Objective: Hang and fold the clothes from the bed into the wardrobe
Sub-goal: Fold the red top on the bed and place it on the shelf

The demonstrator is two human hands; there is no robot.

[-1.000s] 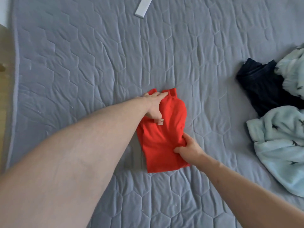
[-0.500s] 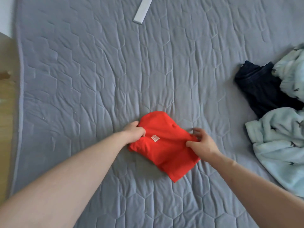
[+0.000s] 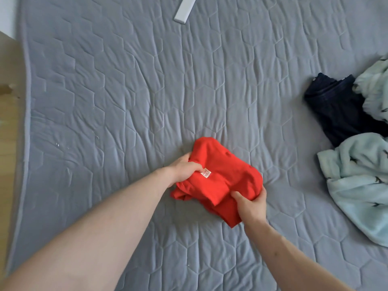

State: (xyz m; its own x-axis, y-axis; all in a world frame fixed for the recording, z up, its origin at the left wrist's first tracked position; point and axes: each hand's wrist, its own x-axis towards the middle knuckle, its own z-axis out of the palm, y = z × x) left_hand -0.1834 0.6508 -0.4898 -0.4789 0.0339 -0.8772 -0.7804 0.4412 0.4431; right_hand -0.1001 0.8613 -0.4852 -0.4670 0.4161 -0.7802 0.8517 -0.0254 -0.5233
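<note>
A folded red garment with a small white label sits in the middle of the grey quilted bed. My left hand grips its left edge, thumb on top beside the label. My right hand grips its lower right corner, thumb over the cloth. A dark navy garment and a pale blue fleece garment lie crumpled at the bed's right side.
A white flat strip lies on the bed at the top. The bed's left edge borders a wooden floor. More pale blue fleece lies over the navy garment at the far right.
The long red garment has been folded over into a compact bundle. My left hand moved from its far end to its left edge, and my right hand shifted to the lower right corner.
</note>
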